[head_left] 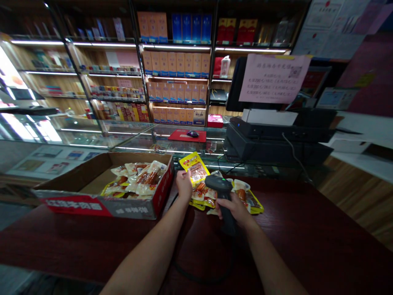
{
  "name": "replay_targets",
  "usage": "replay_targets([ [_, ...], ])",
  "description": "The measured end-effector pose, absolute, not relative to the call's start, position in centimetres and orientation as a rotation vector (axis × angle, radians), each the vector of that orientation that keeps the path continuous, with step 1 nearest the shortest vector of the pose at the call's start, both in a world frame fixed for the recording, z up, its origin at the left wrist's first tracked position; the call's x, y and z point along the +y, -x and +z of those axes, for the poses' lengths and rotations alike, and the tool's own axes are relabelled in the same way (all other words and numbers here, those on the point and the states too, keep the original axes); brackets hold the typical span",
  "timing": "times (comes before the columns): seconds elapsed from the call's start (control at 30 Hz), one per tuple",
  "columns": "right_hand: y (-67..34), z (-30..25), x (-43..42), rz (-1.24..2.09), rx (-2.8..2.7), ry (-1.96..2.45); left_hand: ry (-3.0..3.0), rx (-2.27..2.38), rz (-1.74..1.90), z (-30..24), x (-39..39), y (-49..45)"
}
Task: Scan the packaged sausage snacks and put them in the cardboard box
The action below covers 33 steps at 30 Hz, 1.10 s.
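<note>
My left hand pinches the edge of a yellow snack packet with a clear window showing brown food. The packet is held tilted up above a pile of snack packets on the dark red counter. In my right hand is a black barcode scanner, gripped by its handle, with a small green light on top. Its head points towards the yellow packet, a little apart from it. Left of my hands stands an open cardboard box holding several sealed packets of sausages and other snacks.
A black cash register unit with a monitor and a pink price sheet stands at the back right. Behind the counter is a glass display case with a mouse on a red mat. The scanner's cable loops across the counter.
</note>
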State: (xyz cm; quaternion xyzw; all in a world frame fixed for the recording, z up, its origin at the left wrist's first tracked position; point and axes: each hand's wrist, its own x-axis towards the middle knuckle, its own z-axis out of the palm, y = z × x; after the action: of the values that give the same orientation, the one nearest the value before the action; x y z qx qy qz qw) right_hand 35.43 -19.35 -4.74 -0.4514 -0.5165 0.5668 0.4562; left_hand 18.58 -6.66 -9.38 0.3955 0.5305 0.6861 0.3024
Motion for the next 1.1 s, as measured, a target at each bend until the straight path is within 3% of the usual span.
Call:
replay_targets([
  [0.4,-34.9,-4.5,-19.7,1.435,-1.179,1.062,-1.011,1.275,1.82,-8.6,-7.2,-18.8],
  [0.63,-33.2,-3.7,-19.7,1.481,-1.058,1.01,-1.106,1.285,1.902,-4.3,-8.1,-15.9],
  [1.1,-23.6,0.2,-18.4,1.618,-1.245,0.858,-1.36,2.115,1.762,3.3,-12.5,-3.6],
])
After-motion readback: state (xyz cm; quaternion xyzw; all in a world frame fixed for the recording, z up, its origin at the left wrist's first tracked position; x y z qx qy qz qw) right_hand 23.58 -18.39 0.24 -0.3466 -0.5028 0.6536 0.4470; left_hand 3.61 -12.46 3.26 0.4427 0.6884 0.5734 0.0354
